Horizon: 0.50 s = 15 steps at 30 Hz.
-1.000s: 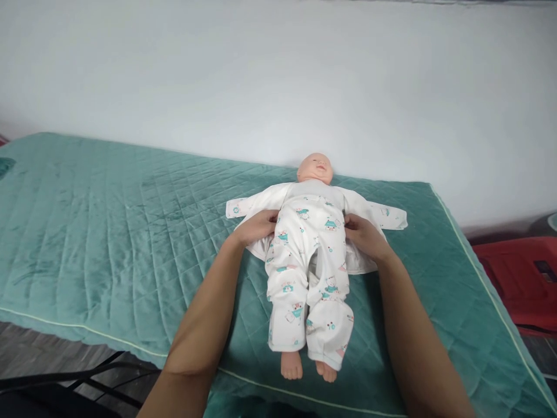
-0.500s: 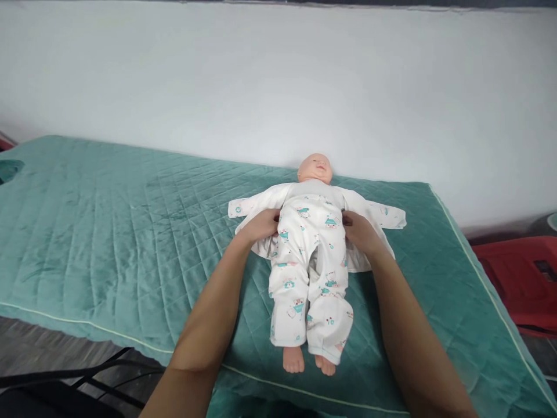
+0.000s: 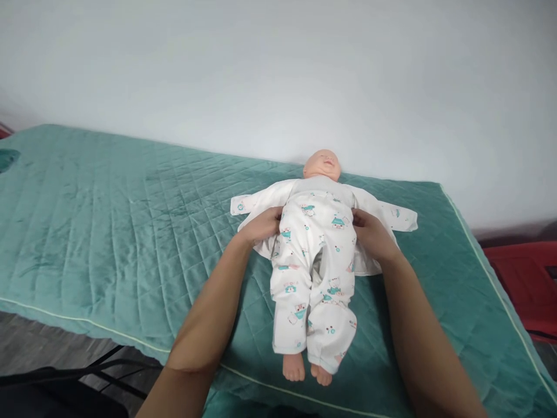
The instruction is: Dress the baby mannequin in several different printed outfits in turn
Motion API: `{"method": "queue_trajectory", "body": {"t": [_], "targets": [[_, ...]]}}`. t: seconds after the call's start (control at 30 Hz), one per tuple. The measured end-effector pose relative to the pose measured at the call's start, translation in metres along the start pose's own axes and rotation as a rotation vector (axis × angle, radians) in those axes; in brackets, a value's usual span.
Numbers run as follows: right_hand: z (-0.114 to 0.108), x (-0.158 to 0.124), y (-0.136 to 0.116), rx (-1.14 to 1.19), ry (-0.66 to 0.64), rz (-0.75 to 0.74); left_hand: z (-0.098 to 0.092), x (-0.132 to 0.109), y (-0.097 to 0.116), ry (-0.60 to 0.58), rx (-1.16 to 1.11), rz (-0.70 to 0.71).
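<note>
A baby doll (image 3: 322, 165) lies on its back, head toward the wall and bare feet toward me. White printed pants (image 3: 317, 238) cover its legs and reach high up its trunk. A white long-sleeved baby shirt (image 3: 270, 196) is spread out beneath its back, both sleeves stretched sideways. My left hand (image 3: 264, 225) is closed at one side of the pants near the waist, the fingertips partly hidden by the cloth. On the opposite side, my right hand (image 3: 373, 233) grips the pants at about the same height, its fingertips also tucked out of sight.
A green quilted cover (image 3: 108, 232) lies over the bed, which stands against a white wall (image 3: 261, 75). A red chair (image 3: 522, 278) stands beyond the right edge. Black bars (image 3: 104, 366) show at the lower left, over a grey floor.
The camera view has shifted slightly, so the doll sits a little farther right. Both hands stay at the sides of the pants; the cloth has barely moved.
</note>
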State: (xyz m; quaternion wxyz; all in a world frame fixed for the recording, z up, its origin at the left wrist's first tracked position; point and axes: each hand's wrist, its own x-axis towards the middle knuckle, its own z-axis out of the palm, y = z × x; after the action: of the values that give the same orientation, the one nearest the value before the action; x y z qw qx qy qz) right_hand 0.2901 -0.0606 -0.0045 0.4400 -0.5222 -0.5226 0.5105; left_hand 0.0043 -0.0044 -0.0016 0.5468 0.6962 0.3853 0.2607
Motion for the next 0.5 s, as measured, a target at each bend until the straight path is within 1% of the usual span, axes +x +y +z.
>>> {"method": "queue_trajectory", "body": {"t": [0.1,0.2,0.37,0.43,0.5], "targets": [[0.005,-0.001,0.002,0.066,0.057,-0.003,0.002,-0.002,0.007,0.016,0.026,0.049],[0.009,-0.002,0.002,0.117,0.104,-0.002,0.006,-0.004,0.011,0.024,-0.028,0.065],[0.013,-0.004,-0.001,0.096,0.15,-0.05,0.012,-0.003,0.004,0.02,-0.205,0.038],[0.013,-0.003,0.0,0.085,0.15,-0.057,0.012,-0.003,0.001,0.012,-0.225,0.026],[0.013,-0.003,0.001,0.086,0.137,-0.054,0.01,-0.002,0.001,-0.003,-0.194,0.015]]}}
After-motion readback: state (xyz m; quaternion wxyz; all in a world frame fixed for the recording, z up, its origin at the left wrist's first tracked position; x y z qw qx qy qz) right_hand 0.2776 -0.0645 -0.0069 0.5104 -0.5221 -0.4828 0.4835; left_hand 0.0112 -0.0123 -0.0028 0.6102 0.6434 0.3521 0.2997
